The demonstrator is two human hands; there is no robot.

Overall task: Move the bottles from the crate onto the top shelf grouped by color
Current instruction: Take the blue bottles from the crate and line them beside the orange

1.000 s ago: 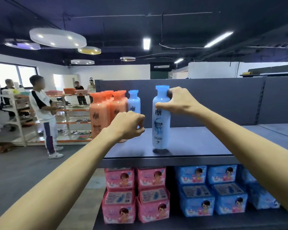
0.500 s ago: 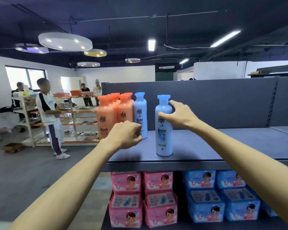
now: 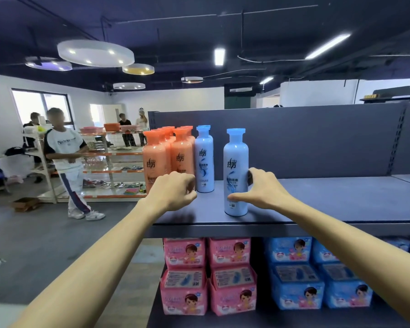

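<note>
Your right hand (image 3: pixel 263 190) is wrapped around the lower half of the front blue bottle (image 3: pixel 236 162), with the thumb across its front near the label and the fingers curled round its right side. That bottle stands upright on the top shelf (image 3: pixel 329 200), close to the front edge.

Your left hand (image 3: pixel 173 190) is curled into a loose fist and holds nothing. Its knuckles are just beside the base of the rear blue bottle (image 3: pixel 204 157), and you cannot tell whether they touch it. This bottle also stands upright, further back and to the left of the first, with a gap between the two.

Directly left of it, a tight cluster of orange bottles (image 3: pixel 168 152) fills the left end of the shelf.

On the lower level, pink packs (image 3: pixel 208 275) are stacked on the left and blue packs (image 3: pixel 298 280) on the right. Beyond the shelf, a person (image 3: pixel 65 152) in a white shirt stands beside a rack (image 3: pixel 114 166).
</note>
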